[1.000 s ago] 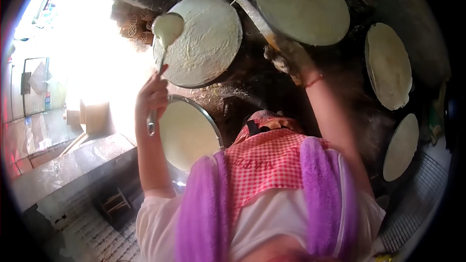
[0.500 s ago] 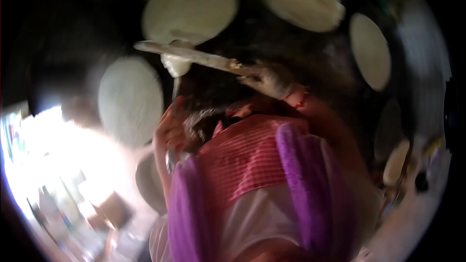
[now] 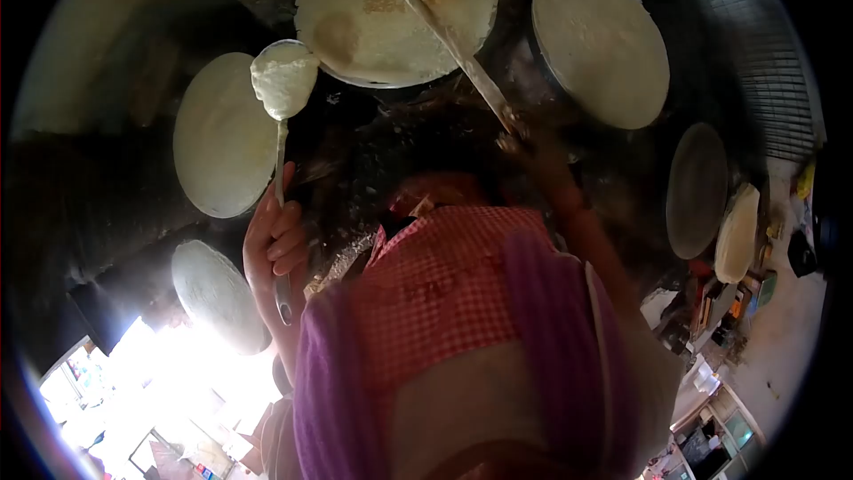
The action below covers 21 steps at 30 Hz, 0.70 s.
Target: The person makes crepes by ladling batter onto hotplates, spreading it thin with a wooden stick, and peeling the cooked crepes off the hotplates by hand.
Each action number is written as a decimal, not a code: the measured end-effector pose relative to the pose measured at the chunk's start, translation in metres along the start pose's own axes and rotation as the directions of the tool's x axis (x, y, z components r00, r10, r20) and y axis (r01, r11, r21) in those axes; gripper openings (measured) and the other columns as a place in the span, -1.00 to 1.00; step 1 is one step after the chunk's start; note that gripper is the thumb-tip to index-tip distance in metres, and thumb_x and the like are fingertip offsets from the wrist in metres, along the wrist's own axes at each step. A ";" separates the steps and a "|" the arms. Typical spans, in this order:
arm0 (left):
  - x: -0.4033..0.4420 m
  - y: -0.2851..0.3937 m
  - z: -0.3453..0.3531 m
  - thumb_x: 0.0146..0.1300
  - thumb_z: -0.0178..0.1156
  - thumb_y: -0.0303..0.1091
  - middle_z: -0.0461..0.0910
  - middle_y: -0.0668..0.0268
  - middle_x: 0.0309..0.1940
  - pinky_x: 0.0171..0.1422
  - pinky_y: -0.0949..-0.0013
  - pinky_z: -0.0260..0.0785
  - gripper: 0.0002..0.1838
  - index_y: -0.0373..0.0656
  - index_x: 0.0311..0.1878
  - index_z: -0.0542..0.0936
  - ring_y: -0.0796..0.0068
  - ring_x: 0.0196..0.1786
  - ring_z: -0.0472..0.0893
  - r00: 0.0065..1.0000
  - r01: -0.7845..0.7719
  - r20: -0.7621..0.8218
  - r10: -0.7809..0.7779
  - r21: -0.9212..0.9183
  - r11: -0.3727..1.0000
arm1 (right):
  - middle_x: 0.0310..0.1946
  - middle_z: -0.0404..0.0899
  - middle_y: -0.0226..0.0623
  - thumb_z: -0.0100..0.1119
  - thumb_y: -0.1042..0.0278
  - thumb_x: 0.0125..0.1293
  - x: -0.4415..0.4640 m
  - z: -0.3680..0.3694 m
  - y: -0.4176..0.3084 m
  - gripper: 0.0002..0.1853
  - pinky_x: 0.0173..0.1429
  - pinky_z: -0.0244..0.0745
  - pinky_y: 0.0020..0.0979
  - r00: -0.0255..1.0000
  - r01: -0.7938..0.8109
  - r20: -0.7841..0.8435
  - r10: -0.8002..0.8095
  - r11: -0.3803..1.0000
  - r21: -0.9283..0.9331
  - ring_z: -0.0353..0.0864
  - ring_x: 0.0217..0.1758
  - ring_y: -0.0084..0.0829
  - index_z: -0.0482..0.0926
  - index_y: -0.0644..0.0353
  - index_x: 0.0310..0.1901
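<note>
My left hand (image 3: pixel 277 231) is closed round the handle of a ladle (image 3: pixel 282 160), whose bowl is heaped with pale batter (image 3: pixel 284 80). The ladle's bowl is between a round griddle of pale batter (image 3: pixel 222 138) and a larger round pancake (image 3: pixel 382 27) with browned patches. In my right hand (image 3: pixel 533 156) is a long, batter-coated flat stick (image 3: pixel 471 71); its tip lies over the large pancake beside a browned spot. Shadow partly hides the fingers of my right hand.
More round pancakes or griddles stand around: one at the upper right (image 3: pixel 600 46), one darker disc at the right (image 3: pixel 697 191), one at the lower left (image 3: pixel 218 295). A pale pancake (image 3: pixel 737 233) is at the far right, near a wire grille (image 3: pixel 764 62).
The view has turned to other griddles. The stick, earlier across the ladle's bowl, is now apart from it with its tip over the browned pancake. Both hands keep their tools.
</note>
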<state>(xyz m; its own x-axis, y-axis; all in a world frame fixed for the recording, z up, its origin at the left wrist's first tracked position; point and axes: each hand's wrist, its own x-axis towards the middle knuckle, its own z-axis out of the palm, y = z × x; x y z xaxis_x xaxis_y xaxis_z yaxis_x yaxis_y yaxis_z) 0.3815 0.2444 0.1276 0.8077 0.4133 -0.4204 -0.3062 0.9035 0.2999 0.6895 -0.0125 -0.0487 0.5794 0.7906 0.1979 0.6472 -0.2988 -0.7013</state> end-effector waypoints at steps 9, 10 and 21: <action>0.043 -0.001 0.012 0.50 -0.24 -0.43 0.19 0.42 -0.49 -0.75 0.71 0.12 -0.48 -0.23 0.47 -0.02 0.79 -0.70 0.09 0.988 0.154 0.051 -0.147 -0.212 0.965 | 0.08 0.53 -0.06 0.23 0.27 0.24 0.075 0.032 0.002 -0.52 0.21 0.39 -0.18 0.986 -0.064 0.147 0.081 0.991 -0.116 0.53 0.10 -0.07 0.47 0.13 0.20; 0.044 0.002 0.011 0.50 -0.25 -0.44 0.19 0.41 -0.49 -0.75 0.71 0.12 -0.48 -0.24 0.47 -0.02 0.79 -0.70 0.09 0.982 0.185 0.073 -0.172 -0.236 0.954 | 0.14 0.50 -0.06 0.27 0.36 0.23 0.079 0.032 -0.003 -0.51 0.22 0.39 -0.22 0.979 -0.111 0.159 0.124 0.990 -0.090 0.52 0.13 -0.11 0.46 0.16 0.21; 0.019 0.033 -0.009 0.54 -0.37 -0.38 0.17 0.42 -0.51 -0.77 0.67 0.07 -0.51 -0.24 0.48 -0.07 0.76 -0.71 0.09 0.995 0.069 -0.065 -0.071 -0.033 0.997 | -0.34 0.58 -0.40 0.20 0.39 0.33 0.078 0.059 0.014 -0.64 -0.36 0.36 -0.55 0.961 -0.258 0.115 0.251 0.965 0.047 0.50 -0.35 -0.60 0.52 0.07 0.17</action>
<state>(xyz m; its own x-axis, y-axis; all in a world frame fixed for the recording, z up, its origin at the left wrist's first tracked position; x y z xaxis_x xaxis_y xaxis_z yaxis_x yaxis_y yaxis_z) 0.3822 0.2825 0.1223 0.7931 0.3548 -0.4951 -0.2662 0.9330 0.2422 0.7148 0.0766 -0.0836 0.6628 0.7460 -0.0645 0.4516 -0.4670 -0.7602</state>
